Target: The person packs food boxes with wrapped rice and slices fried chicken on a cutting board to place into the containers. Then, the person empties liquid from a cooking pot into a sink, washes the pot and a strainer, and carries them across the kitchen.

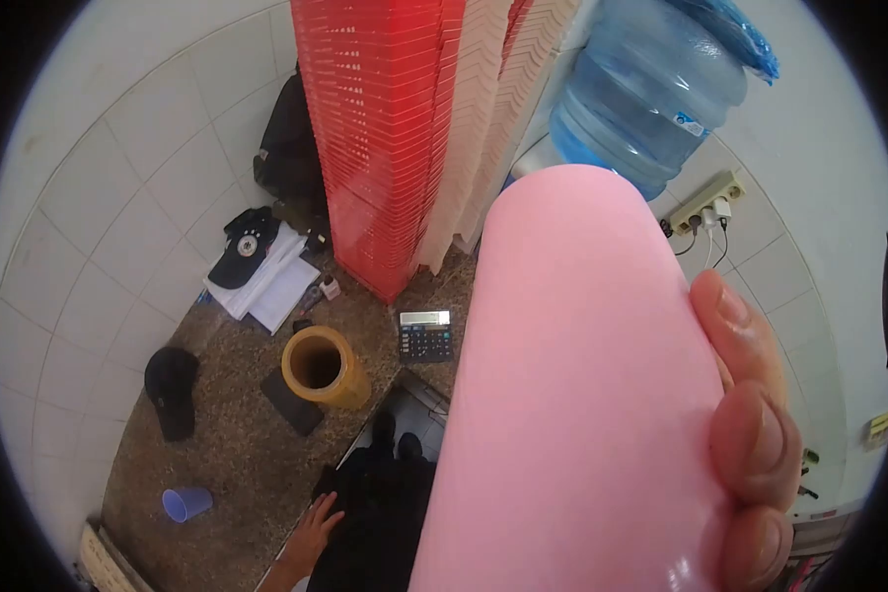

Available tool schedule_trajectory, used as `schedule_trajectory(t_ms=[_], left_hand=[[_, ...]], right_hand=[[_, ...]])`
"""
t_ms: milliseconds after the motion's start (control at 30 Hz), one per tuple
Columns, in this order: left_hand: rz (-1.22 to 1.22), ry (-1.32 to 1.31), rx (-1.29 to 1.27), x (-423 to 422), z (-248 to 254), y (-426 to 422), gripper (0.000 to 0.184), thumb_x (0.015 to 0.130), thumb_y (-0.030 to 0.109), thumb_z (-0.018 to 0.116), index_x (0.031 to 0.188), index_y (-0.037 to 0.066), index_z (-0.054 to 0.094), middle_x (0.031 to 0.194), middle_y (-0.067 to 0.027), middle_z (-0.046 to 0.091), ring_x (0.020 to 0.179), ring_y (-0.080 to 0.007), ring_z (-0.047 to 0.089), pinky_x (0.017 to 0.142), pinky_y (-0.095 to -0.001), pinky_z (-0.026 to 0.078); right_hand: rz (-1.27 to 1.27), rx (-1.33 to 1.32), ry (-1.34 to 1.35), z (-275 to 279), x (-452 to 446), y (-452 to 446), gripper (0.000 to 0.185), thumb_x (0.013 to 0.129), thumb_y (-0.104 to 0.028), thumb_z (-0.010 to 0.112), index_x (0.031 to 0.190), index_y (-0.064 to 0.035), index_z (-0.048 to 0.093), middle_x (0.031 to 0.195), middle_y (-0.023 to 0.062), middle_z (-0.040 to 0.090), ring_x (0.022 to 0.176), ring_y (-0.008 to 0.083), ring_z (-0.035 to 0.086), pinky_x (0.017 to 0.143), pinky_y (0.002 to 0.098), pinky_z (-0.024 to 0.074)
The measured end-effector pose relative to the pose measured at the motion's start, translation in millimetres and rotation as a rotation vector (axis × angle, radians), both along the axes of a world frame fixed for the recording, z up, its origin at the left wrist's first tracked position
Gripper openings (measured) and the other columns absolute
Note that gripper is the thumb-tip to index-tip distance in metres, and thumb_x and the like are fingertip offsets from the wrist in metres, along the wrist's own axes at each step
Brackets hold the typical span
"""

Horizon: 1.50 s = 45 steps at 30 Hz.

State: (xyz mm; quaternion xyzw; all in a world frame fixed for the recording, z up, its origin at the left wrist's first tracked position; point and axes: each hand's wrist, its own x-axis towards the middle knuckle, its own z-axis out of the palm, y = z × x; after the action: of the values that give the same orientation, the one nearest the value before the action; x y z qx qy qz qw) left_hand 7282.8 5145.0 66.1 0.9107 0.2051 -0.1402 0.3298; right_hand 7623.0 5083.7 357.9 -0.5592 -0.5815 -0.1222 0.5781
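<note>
A smooth pink cylinder (572,395) fills the middle and right of the head view, very close to the camera. Its kind cannot be made out; its lower end runs out of frame. My right hand (755,434) is wrapped round its right side, with several fingertips showing. Low in the view, my left hand (311,533) lies at the counter's edge beside my dark clothing. Its fingers are stretched out and apart, holding nothing. A purple cup (187,504) lies or stands tilted on the counter to the left of that hand.
The speckled counter (237,395) carries a hollow yellow-brown cylinder (350,380), a calculator (425,336), papers (284,286) and black caps (173,395). A tall red stack (380,148) rises behind, near a blue water jug (651,89) and a power strip (705,207).
</note>
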Motion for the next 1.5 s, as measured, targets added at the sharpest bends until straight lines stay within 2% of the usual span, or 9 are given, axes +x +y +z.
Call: schedule_trajectory(t_ms=[367,533,700,867,1000,1200,1333,1400,1500], left_hand=[[0.052,-0.020,-0.025,-16,-23,-8,0.050,0.087,-0.006,0.048,0.136,0.005,0.044,0.155,-0.0178,0.022,0.143,-0.0361,0.026,0.112,-0.0440,0.035],[0.558,-0.093,-0.047,-66,-77,-43,0.048,0.093,0.004,0.050,0.139,0.003,0.037,0.148,-0.0229,0.035,0.137,-0.0375,0.037,0.110,-0.0418,0.037],[0.991,0.144,-0.099,-148,-94,-115,0.048,0.095,0.008,0.050,0.140,0.002,0.036,0.146,-0.0235,0.038,0.135,-0.0375,0.040,0.109,-0.0414,0.037],[1.354,0.381,-0.252,-208,-89,-229,0.049,0.096,0.012,0.051,0.141,0.002,0.034,0.144,-0.0241,0.041,0.133,-0.0375,0.042,0.109,-0.0411,0.038],[1.535,0.317,-0.408,-205,-112,-306,0.049,0.097,0.016,0.051,0.141,0.002,0.033,0.142,-0.0245,0.043,0.132,-0.0376,0.044,0.108,-0.0408,0.038],[1.601,0.104,-0.715,-192,-168,-306,0.062,0.100,0.039,0.047,0.148,0.005,0.026,0.138,-0.0242,0.050,0.128,-0.0343,0.050,0.104,-0.0406,0.041],[1.389,-0.198,-0.480,-210,-206,-338,0.069,0.101,0.052,0.037,0.152,0.009,0.020,0.147,-0.0222,0.040,0.131,-0.0299,0.047,0.104,-0.0411,0.044],[1.700,-0.438,-1.119,-213,-168,-337,0.074,0.098,0.062,0.031,0.154,0.014,0.019,0.152,-0.0145,0.035,0.136,-0.0280,0.040,0.104,-0.0432,0.044],[1.825,-0.513,-1.340,-243,-159,-382,0.081,0.093,0.073,0.029,0.155,0.022,0.019,0.154,-0.0070,0.034,0.140,-0.0261,0.034,0.103,-0.0462,0.044]], right_hand=[[-0.059,-0.048,0.006,-15,25,-18,0.042,0.100,-0.031,0.044,0.137,-0.0127,0.038,0.128,0.0233,0.052,0.120,0.0354,0.055,0.099,0.0501,0.0488],[-0.103,-0.113,0.036,-36,44,-29,0.042,0.100,-0.030,0.044,0.137,-0.0118,0.038,0.126,0.0242,0.053,0.119,0.0352,0.055,0.099,0.0500,0.0487],[-0.500,-0.341,0.125,-73,57,-31,0.045,0.085,-0.022,0.073,0.121,-0.0005,0.056,0.111,0.0220,0.064,0.100,0.0288,0.066,0.088,0.0424,0.0543],[-0.307,-0.623,0.257,-174,126,-65,0.062,0.057,-0.012,0.093,0.111,0.0018,0.065,0.102,0.0085,0.069,0.090,0.0129,0.064,0.080,0.0319,0.0532],[-0.406,-0.617,0.592,-314,156,-46,0.058,0.062,-0.020,0.092,0.107,0.0038,0.066,0.100,0.0099,0.069,0.085,0.0181,0.063,0.080,0.0334,0.0502],[-0.966,-0.851,0.083,-506,245,-78,0.053,0.077,-0.049,0.078,0.091,0.0017,0.071,0.083,0.0156,0.071,0.071,0.0312,0.065,0.066,0.0452,0.0521],[-1.079,-0.569,0.055,-529,262,-86,0.053,0.081,-0.042,0.071,0.107,0.0031,0.062,0.096,0.0186,0.067,0.085,0.0350,0.064,0.083,0.0505,0.0450],[-1.074,-0.380,0.139,-533,240,-87,0.054,0.083,-0.038,0.068,0.115,0.0038,0.058,0.103,0.0201,0.066,0.092,0.0370,0.064,0.091,0.0531,0.0414],[-0.939,-0.176,0.248,-554,165,-81,0.057,0.086,-0.032,0.064,0.128,0.0048,0.051,0.113,0.0223,0.063,0.102,0.0399,0.063,0.104,0.0571,0.0360]])
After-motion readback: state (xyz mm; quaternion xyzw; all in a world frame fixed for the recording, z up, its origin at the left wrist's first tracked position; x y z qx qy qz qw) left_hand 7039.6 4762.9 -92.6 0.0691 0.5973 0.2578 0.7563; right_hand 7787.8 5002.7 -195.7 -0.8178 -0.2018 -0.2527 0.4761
